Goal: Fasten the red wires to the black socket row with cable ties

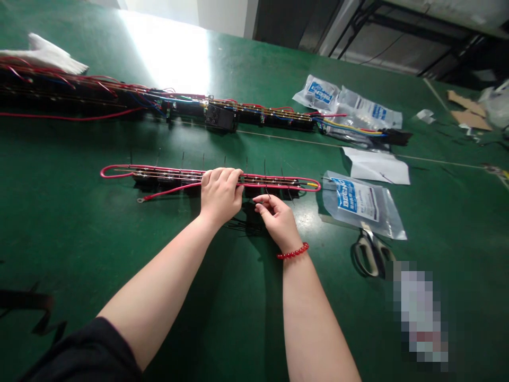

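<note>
Black sleeve nearest; wired bar crosswise, lug leftward; left grip holding bar, right grip narrow.

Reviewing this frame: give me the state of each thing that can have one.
Left hand: laid over the wired strip
Right hand: fingertips by its near edge, grip unclear
Red cable: looped lengthwise, lugged end loose
Scissors: lying down, blades mostly hidden
Nearer printed bag: flat, seal unclear
White cloth: crumpled
</note>
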Demonstrator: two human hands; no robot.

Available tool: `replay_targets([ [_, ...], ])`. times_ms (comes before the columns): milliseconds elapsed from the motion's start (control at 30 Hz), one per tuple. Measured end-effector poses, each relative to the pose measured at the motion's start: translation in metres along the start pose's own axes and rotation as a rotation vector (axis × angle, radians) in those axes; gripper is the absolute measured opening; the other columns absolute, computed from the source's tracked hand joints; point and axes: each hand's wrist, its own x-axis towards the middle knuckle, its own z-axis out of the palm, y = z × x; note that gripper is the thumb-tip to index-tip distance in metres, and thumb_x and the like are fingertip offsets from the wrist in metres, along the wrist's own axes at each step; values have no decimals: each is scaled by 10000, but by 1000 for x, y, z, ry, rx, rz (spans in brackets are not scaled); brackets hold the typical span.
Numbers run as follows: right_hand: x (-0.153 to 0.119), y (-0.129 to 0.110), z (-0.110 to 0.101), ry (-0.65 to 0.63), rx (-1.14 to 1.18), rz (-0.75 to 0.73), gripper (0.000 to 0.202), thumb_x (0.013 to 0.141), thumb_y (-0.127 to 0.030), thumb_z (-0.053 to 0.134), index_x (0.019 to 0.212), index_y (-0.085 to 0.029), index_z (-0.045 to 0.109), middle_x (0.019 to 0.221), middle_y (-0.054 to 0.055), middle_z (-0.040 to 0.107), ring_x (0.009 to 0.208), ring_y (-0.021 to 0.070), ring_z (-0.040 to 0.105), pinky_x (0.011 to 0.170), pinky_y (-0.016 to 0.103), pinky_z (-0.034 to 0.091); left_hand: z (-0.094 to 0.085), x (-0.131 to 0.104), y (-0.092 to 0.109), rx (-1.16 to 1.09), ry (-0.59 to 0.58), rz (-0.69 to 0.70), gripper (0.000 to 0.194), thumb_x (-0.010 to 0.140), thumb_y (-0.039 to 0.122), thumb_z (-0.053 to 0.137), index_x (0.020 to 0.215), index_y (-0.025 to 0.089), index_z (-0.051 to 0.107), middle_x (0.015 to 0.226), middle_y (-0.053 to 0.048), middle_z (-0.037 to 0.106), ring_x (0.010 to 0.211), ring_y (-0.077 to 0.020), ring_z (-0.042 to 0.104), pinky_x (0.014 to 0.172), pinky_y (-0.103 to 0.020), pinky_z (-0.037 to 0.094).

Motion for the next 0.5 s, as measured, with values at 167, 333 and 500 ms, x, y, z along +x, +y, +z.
replay_targets([
  [167,0,3,0,5,-65,12,316,891,-319,599,1161,-204,714,795,24,714,725,171,675,722,322,542,0,0,0,-1,7,5,294,956,318,489,1221,274,610,1258,-54,685,1235,-298,529,1079,-489,314],
  [333,1,5,0,13,-73,-21,358,903,-299,572,1231,-229,697,971,52,751,806,174,697,790,341,554,0,0,0,2,5,5,298,958,323,486,1226,281,609,1269,-52,682,1243,-299,524,1089,-492,310],
  [500,1,0,0,3,-90,-27,258,893,-272,550,1068,-222,733,925,41,739,777,165,683,758,312,530,0,0,0,-9,2,3,305,953,322,484,1229,286,610,1271,-55,679,1248,-305,519,1094,-502,307],
])
